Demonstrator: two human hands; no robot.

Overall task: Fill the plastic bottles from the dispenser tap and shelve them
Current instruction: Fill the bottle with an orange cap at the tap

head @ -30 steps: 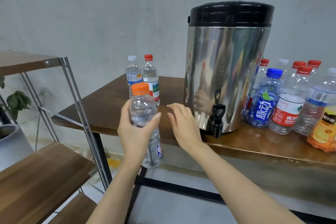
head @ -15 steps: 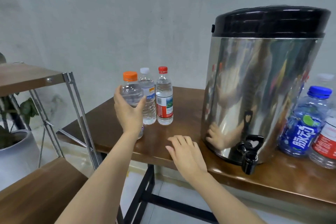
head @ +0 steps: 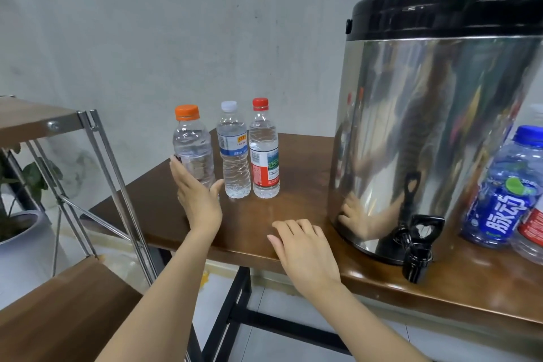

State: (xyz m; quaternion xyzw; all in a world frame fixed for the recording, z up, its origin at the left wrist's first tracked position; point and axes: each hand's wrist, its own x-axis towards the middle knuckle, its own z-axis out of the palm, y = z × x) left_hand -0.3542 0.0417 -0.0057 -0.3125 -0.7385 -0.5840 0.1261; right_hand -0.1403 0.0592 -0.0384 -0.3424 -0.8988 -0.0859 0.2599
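Observation:
A clear bottle with an orange cap [head: 192, 141] stands upright on the brown table [head: 296, 197], at the left end of a row with a white-capped bottle [head: 234, 156] and a red-capped bottle [head: 264, 156]. My left hand [head: 199, 203] wraps its lower part, thumb on the right side and fingers behind it. My right hand [head: 305, 247] lies flat on the table near the front edge, holding nothing. The steel dispenser [head: 426, 126] with a black lid stands to the right. Its black tap [head: 417, 247] hangs over the table edge.
A metal-framed rack with wooden shelves [head: 58, 303] stands left of the table, its top shelf [head: 26, 117] at bottle height. A blue-capped bottle [head: 505, 194] and another bottle sit right of the dispenser. A potted plant [head: 17, 232] is behind the rack.
My left hand has carried the orange-capped bottle away from the tap and set it upright beside the two bottles at the back left. My right hand has settled on the table.

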